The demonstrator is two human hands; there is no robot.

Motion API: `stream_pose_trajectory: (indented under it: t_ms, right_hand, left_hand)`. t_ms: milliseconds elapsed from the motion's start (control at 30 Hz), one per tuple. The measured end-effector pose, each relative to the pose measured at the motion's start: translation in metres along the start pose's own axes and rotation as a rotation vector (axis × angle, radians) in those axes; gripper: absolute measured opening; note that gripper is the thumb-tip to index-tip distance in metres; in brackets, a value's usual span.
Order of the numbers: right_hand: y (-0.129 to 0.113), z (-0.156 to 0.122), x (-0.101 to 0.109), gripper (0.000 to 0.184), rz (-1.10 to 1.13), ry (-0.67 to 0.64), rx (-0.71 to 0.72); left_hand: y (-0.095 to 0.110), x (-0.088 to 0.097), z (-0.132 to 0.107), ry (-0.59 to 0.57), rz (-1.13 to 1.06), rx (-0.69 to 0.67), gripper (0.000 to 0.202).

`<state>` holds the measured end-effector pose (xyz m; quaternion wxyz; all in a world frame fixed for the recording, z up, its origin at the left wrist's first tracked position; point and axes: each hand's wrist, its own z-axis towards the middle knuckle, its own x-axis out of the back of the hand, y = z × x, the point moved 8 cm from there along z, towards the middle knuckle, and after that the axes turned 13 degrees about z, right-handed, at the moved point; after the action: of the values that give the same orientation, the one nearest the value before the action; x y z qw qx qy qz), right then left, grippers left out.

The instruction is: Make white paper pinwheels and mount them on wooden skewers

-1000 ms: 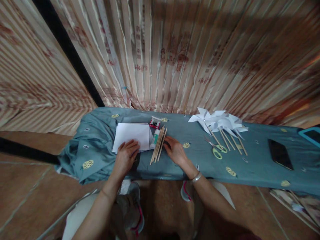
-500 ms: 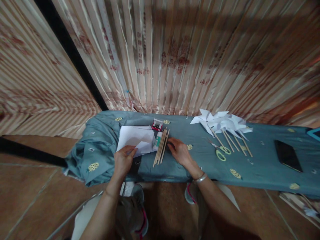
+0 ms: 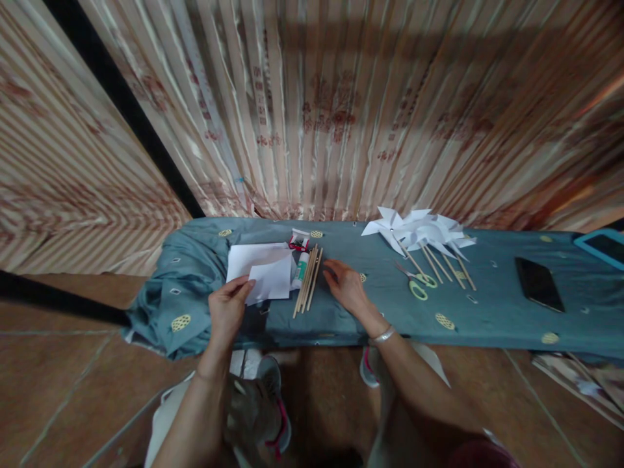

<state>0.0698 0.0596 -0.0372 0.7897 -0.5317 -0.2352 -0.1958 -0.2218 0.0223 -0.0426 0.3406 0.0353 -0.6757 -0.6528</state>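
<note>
My left hand (image 3: pixel 227 307) pinches the near left corner of a white sheet of paper (image 3: pixel 273 279) and lifts it off a small stack of white paper (image 3: pixel 244 258) on the blue-grey cloth. My right hand (image 3: pixel 345 286) rests on the cloth just right of a bundle of wooden sticks (image 3: pixel 307 281), fingers loosely curled, nothing visible in them. A white glue stick (image 3: pixel 301 266) lies between the paper and the sticks. A small red and white box (image 3: pixel 298 241) sits behind the glue.
Several finished white paper pinwheels (image 3: pixel 419 231) on sticks lie to the right, with green-handled scissors (image 3: pixel 414 283) in front of them. A black phone (image 3: pixel 539 283) and a teal tablet (image 3: pixel 602 244) lie further right. A pink pleated curtain (image 3: pixel 316 110) hangs behind the cloth-covered table (image 3: pixel 487 312).
My left hand went from lying flat on the paper stack to pinching the top sheet's corner and lifting it. My right hand stayed beside the sticks.
</note>
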Motion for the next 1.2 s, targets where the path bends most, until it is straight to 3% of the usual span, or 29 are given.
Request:
stream_pose_trajectory:
  t_ms: [100, 200, 267, 367, 433, 533, 667, 767, 933, 1000, 1100, 1200]
  right_hand:
    - [-0.002, 0.000, 0.009, 0.028, 0.133, 0.086, -0.016]
    - [0.018, -0.002, 0.022, 0.029, 0.400, 0.160, -0.171]
    - [0.041, -0.006, 0.032, 0.035, 0.647, 0.201, -0.339]
    - [0.070, -0.016, 0.050, 0.047, 0.877, 0.218, -0.507]
    - [0.085, -0.024, 0.067, 0.051, 0.858, 0.211, -0.550]
    - [0.102, -0.035, 0.090, 0.044, 0.734, 0.210, -0.571]
    - [0.105, -0.048, 0.118, 0.037, 0.534, 0.268, -0.482]
    - [0.079, -0.053, 0.134, 0.037, 0.243, 0.251, -0.279]
    - [0.045, -0.062, 0.114, 0.044, 0.393, -0.147, -0.208]
    - [0.039, -0.065, 0.106, 0.047, 0.458, -0.250, -0.220]
    - [0.044, -0.067, 0.099, 0.047, 0.432, -0.279, -0.268]
    - [0.055, -0.065, 0.094, 0.033, 0.301, -0.218, -0.300]
  left_hand:
    - [0.025, 0.000, -0.009, -0.002, -0.083, -0.069, 0.025]
    - [0.071, -0.021, -0.037, -0.110, -0.069, -0.380, 0.011]
    - [0.095, -0.052, -0.067, -0.263, 0.013, -0.612, 0.011]
    - [0.105, -0.098, -0.113, -0.448, 0.058, -0.829, 0.013]
    - [0.102, -0.128, -0.142, -0.557, 0.158, -0.985, 0.019]
    - [0.088, -0.162, -0.166, -0.671, 0.281, -1.064, 0.021]
    - [0.080, -0.182, -0.177, -0.768, 0.316, -1.039, 0.024]
    - [0.086, -0.180, -0.177, -0.785, 0.250, -0.970, 0.022]
    - [0.093, -0.164, -0.150, -0.716, 0.089, -0.683, 0.022]
    - [0.089, -0.161, -0.135, -0.659, 0.079, -0.568, 0.021]
    - [0.078, -0.163, -0.118, -0.625, 0.072, -0.431, 0.024]
    - [0.069, -0.168, -0.113, -0.644, 0.043, -0.338, 0.040]
